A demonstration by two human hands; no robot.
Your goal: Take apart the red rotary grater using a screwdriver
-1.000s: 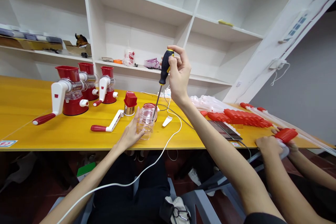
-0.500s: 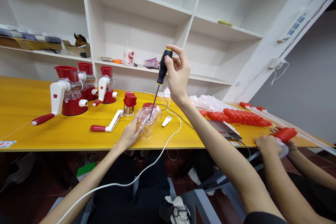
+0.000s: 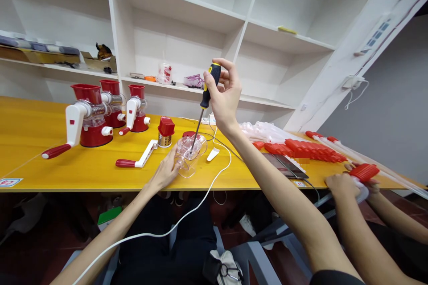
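My right hand [image 3: 226, 91] is closed around the black and yellow handle of a screwdriver [image 3: 210, 84], fingers near its top. The long shaft slants down into a clear plastic grater body [image 3: 189, 160]; its tip sits inside, and what it touches is hard to see. From the left side, my left hand [image 3: 166, 170] grips that clear body against the table. Just left lie a white crank handle [image 3: 145, 153] with a red grip and a red hopper [image 3: 166, 125] standing on a metal grater drum [image 3: 164, 140]. A red part [image 3: 189, 134] lies behind the clear body.
Several assembled red and white rotary graters [image 3: 95, 136] stand at the left. A white cable [image 3: 222, 171] loops right of the clear body. Further right are a tablet [image 3: 284, 167], red spiral pieces [image 3: 301, 148] and a co-worker's hands [image 3: 344, 185] holding a red ribbed piece.
My right thumb and fingers have shifted on the screwdriver handle, and the handle has turned so more yellow shows. The left hand and clear body are nearly still.
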